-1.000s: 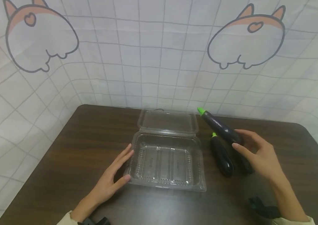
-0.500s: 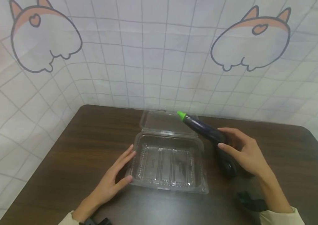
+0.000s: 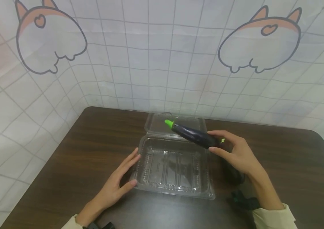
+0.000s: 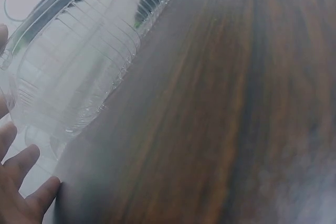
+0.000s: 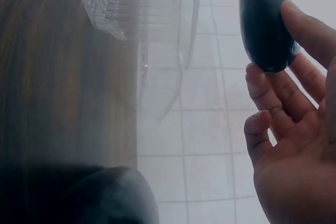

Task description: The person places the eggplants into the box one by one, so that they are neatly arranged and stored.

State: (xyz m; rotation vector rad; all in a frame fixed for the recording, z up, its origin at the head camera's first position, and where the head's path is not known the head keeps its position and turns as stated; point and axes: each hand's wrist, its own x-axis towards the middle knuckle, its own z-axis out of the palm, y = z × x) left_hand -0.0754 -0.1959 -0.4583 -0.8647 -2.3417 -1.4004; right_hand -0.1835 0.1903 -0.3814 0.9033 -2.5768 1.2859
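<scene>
My right hand (image 3: 237,152) grips a dark purple eggplant (image 3: 193,135) by its thick end, thumb on the near side and fingers on the far side. Its green stem end points left, over the container's hinge and lid. In the right wrist view the thick end of this eggplant (image 5: 265,24) sits between thumb and fingertips. A clear plastic clamshell container (image 3: 176,192) lies with its lid (image 3: 154,124) folded back. At its left side rests my left hand (image 3: 116,181), fingers extended along the rim and thumb by the front corner.
Another eggplant (image 3: 234,175) lies on the dark wooden table (image 3: 93,152), right of the container and partly hidden beneath my right hand. A white gridded cloth (image 3: 162,63) with cartoon animals hangs behind the table's far edge.
My right hand has carried the eggplant leftward, from above the eggplants on the table to over the container's back right part. The left hand keeps its place at the container's side.
</scene>
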